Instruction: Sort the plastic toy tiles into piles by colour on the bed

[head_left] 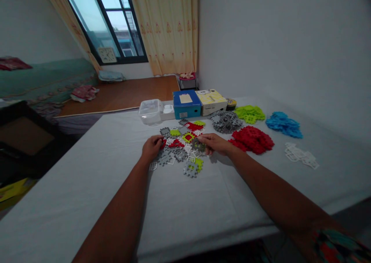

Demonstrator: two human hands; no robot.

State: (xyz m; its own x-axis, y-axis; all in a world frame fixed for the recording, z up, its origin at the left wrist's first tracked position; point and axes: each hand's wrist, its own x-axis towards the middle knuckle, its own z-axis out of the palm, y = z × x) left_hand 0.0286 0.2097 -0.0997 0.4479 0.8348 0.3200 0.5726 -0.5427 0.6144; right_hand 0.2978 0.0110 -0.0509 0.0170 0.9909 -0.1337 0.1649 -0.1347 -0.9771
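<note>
A mixed heap of flat, notched plastic building pieces (175,154) in grey, red, lime green and white lies on the cloth-covered table between my hands. At the heap's left side, my left hand (151,149) is closed, its fingertips pinched on a red building piece (163,143) that is mostly hidden. My right hand (215,143) grips a dark grey building piece (198,145) between thumb and fingers at the heap's right side. Close to it is a lime green piece with a red centre (188,137). A light grey piece (190,170) lies at the heap's near edge.
Sorted piles stand to the right: grey (226,122), red (252,139), lime green (249,113), blue (284,124) and white (301,155). Behind the heap are a clear plastic container (150,111), a blue box (187,106), a yellow-and-white box (211,101) and a round tin (231,104).
</note>
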